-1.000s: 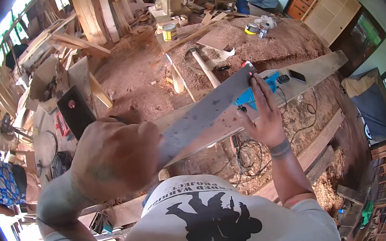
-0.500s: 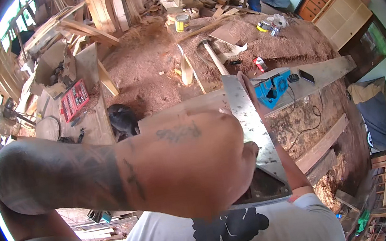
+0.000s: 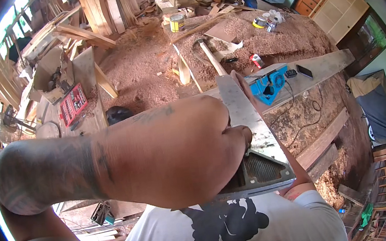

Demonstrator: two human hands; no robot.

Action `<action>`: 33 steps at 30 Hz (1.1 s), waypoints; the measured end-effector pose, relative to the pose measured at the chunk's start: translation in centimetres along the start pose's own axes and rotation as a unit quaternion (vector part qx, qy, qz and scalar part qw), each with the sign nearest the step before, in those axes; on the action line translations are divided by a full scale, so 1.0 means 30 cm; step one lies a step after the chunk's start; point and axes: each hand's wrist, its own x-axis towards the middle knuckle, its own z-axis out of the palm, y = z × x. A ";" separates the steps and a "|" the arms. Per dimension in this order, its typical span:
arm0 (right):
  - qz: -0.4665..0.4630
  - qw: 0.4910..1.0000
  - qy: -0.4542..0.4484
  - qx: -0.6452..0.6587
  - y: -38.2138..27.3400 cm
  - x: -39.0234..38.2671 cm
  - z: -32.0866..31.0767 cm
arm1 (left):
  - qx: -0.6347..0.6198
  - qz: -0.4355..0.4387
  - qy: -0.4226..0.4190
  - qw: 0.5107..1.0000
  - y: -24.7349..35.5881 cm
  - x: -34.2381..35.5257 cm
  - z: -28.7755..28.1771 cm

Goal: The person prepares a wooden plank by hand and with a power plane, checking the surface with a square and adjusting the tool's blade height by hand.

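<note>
Across the middle reaches my left forearm, and my left hand (image 3: 196,151) is closed at the near end of a flat metal tool (image 3: 249,109). This tool has a long, speckled grey blade that narrows away from me, with a dark ribbed triangular piece at its near corner. My left thumb lies against the blade's left edge, and the part inside my fist is hidden. Behind the blade runs my right forearm (image 3: 291,159). Only a sliver of my right hand (image 3: 241,82) shows beside the blade's far end; its fingers are hidden.
Beyond the tool, a long plank (image 3: 329,63) bears a blue corded power tool (image 3: 270,85) and a phone (image 3: 304,71). A hammer-like tool (image 3: 212,59) lies past it. At left, a table (image 3: 91,108) holds a red socket set (image 3: 73,104). Wood shavings (image 3: 134,60) cover the floor.
My left hand and forearm have shifted slightly up and left. The tool has tilted a little, its near corner moving right and up, and its ribbed triangular piece shows more fully.
</note>
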 end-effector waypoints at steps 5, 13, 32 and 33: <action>-0.004 1.000 0.006 -0.019 0.045 -0.023 -0.031 | 0.005 0.020 -0.004 1.000 -0.017 0.056 0.008; -0.031 0.996 -0.061 -0.061 0.122 -0.007 0.082 | -0.120 -0.119 -0.109 0.980 -0.033 0.016 -0.021; -0.268 0.874 -0.374 -0.156 0.362 -0.155 0.515 | -0.251 -0.511 0.286 0.771 -0.232 -0.625 0.806; -0.251 0.865 -0.420 -0.110 0.362 -0.123 0.554 | -0.246 -0.495 0.314 0.772 -0.256 -0.650 0.843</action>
